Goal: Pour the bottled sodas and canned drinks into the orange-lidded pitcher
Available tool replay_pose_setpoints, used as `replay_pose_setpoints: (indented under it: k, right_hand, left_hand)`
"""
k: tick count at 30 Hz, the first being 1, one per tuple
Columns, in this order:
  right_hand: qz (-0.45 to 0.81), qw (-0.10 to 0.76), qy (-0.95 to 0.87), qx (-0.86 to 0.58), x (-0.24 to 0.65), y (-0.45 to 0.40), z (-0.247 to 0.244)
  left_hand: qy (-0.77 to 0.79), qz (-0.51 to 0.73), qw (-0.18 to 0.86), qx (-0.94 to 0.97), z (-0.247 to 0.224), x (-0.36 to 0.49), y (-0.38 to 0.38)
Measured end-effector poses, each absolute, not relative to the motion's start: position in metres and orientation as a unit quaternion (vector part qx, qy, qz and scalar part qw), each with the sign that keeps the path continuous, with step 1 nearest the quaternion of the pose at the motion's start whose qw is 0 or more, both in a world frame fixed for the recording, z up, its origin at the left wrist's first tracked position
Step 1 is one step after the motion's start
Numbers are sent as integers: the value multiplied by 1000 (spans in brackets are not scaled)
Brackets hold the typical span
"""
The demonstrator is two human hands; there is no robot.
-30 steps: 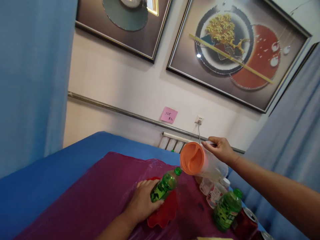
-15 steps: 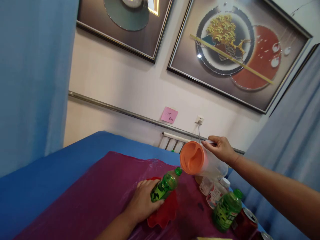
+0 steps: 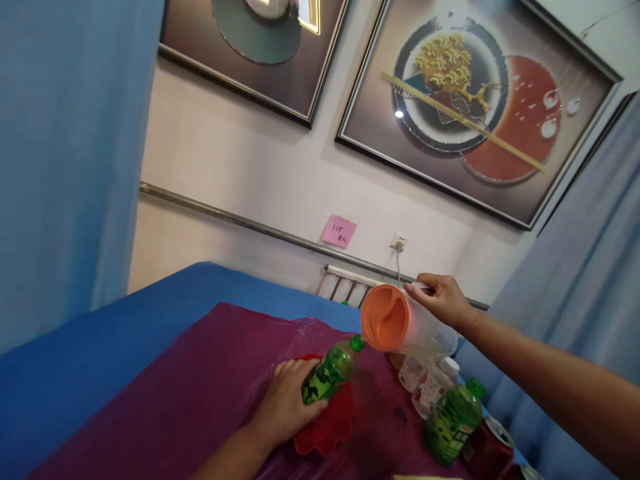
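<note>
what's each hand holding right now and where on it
The left hand grips the green bottle around its body. The right hand holds the tilted, orange-lidded pitcher by its handle.

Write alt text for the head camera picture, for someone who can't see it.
The right hand tips a clear jug with an orange lid over a green bottle, which the left hand steadies on a red dish. More bottles stand at right on the purple sheet.

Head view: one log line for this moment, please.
left hand: holds green bottle over red dish | right hand: holds tilted pitcher
</note>
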State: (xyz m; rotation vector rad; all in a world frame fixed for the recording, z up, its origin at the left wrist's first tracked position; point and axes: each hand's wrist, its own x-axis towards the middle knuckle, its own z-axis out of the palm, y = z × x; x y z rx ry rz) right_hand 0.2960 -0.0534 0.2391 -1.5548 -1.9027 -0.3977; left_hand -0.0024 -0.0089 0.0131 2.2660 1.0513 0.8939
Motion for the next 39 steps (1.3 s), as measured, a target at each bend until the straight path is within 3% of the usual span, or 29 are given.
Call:
replay_pose_setpoints:
  k: [39]
  right_hand:
    - [-156,311,-728,-590,297,-58,243]
  left_hand:
    - [386,323,239,830,13,-3,-9]
